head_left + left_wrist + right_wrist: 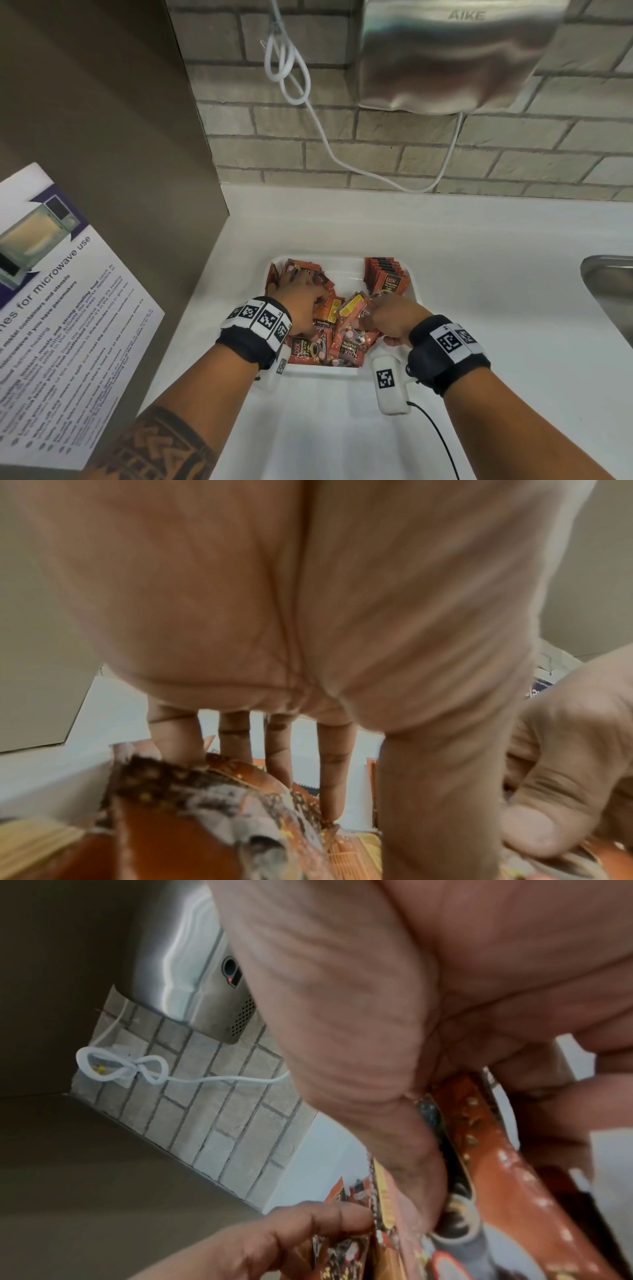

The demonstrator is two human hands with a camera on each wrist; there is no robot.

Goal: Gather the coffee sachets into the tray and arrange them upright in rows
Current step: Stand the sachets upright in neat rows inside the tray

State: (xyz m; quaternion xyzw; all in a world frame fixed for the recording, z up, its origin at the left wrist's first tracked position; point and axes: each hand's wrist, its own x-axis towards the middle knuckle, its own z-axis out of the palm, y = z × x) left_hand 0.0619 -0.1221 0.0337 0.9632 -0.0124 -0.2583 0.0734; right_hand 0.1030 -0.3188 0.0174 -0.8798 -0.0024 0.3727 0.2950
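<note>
A white tray (342,263) sits on the white counter and holds orange-brown coffee sachets. Several sachets stand upright in a row (385,275) at its back right corner. The others lie in a loose pile (327,347) across the middle and left. My left hand (310,296) reaches into the left of the pile, its fingers (330,777) fairly straight and touching the sachets (164,831). My right hand (378,310) is over the middle of the pile. Its thumb (404,1164) and fingers pinch a small bunch of sachets (496,1164). The left hand's fingers (301,1223) touch the edge of that bunch.
A steel hand dryer (455,54) hangs on the brick wall above, with a looped white cable (291,68) trailing down to the counter. A brown panel with a microwave notice (51,291) closes the left side. A steel sink (609,284) lies at the right.
</note>
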